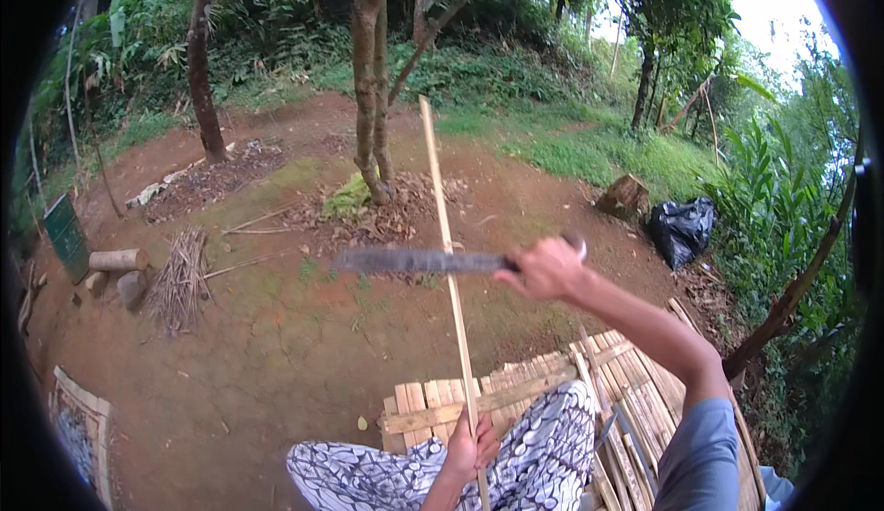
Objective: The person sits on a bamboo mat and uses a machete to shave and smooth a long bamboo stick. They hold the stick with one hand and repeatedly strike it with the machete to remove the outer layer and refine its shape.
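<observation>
Head view: a person sits on a slatted bamboo platform [552, 387] in a dirt yard under trees, legs in patterned black-and-white cloth [543, 460].
Left hand: the left hand [471, 448] is low near the lap, fingers wrapped around the bottom part of a thin bamboo strip [444, 235].
Bamboo strip: it stands nearly upright, leaning slightly left toward its top, and rises from the lap well up into the frame in front of the tree trunk [370, 78].
Right hand: the right hand [545, 270] is raised with the arm stretched forward, fingers closed in a fist on the handle of a long machete [419, 261].
Machete: the blade lies about level, pointing left and crossing the strip; motion blur hides whether the two touch.
Surroundings: a bundle of thin sticks [180, 281] and short logs [118, 261] lie far left; a black plastic bag [681, 228] sits beside a stump [624, 198] at right.
</observation>
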Action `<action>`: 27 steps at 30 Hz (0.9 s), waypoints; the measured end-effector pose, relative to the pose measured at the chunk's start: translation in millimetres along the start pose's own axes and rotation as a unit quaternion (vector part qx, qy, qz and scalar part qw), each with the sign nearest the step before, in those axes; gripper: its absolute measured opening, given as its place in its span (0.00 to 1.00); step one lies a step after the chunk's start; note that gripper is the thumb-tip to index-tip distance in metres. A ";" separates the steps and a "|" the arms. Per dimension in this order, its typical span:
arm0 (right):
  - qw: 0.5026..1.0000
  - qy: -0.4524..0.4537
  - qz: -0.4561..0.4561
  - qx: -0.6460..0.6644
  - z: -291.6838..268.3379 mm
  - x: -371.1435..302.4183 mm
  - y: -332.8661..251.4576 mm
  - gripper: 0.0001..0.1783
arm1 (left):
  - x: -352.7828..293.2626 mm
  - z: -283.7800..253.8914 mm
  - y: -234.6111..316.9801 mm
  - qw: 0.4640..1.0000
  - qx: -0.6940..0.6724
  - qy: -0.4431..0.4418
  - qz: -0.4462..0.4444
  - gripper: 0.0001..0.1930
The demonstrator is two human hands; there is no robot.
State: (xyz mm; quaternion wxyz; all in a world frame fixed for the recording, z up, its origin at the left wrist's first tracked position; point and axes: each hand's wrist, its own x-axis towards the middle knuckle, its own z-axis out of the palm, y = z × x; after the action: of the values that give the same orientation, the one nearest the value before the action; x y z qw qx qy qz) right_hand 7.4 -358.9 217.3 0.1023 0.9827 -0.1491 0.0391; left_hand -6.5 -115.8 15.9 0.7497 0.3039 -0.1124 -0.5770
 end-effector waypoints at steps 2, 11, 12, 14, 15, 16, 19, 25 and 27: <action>0.996 -0.017 -0.088 0.014 8.1 -16.7 -26.6 0.33 | -4.2 -8.3 2.2 0.999 -0.018 -0.023 0.020 0.28; 0.990 -0.078 -0.106 -0.048 -34.3 -3.5 -33.8 0.34 | -8.7 -0.3 1.6 1.000 -0.001 -0.018 0.024 0.28; 1.000 -0.023 -0.010 -0.001 -43.4 18.0 -8.1 0.34 | -8.1 3.0 -2.2 0.999 0.021 -0.012 0.028 0.28; 0.994 0.044 0.094 0.030 -51.8 21.6 23.4 0.34 | 1.0 12.6 -5.0 0.997 0.069 -0.011 0.043 0.29; 0.994 0.054 0.092 0.023 -55.0 15.6 24.7 0.34 | -0.4 19.5 -6.4 0.999 0.032 -0.020 0.002 0.29; 0.994 0.069 0.086 0.016 -59.2 12.1 22.7 0.34 | -0.9 21.1 -3.2 0.999 0.029 -0.029 0.005 0.29; 0.992 0.006 -0.129 0.008 -39.6 -14.9 -26.7 0.35 | -7.0 12.1 4.7 0.999 0.019 -0.031 0.005 0.29; 0.876 0.169 -0.441 -0.094 -3.6 -18.4 -9.1 0.35 | -7.4 25.0 -2.0 0.998 0.035 -0.054 -0.003 0.29; 0.969 0.130 -0.173 -0.119 -44.9 8.0 14.2 0.32 | -15.2 26.8 2.6 0.997 0.048 -0.062 0.006 0.29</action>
State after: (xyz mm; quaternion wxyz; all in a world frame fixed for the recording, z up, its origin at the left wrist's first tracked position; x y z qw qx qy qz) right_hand 8.7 -364.9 264.7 0.2426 0.9607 0.0347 0.1302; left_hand -23.0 -110.0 41.4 0.7294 0.3029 -0.1880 -0.5839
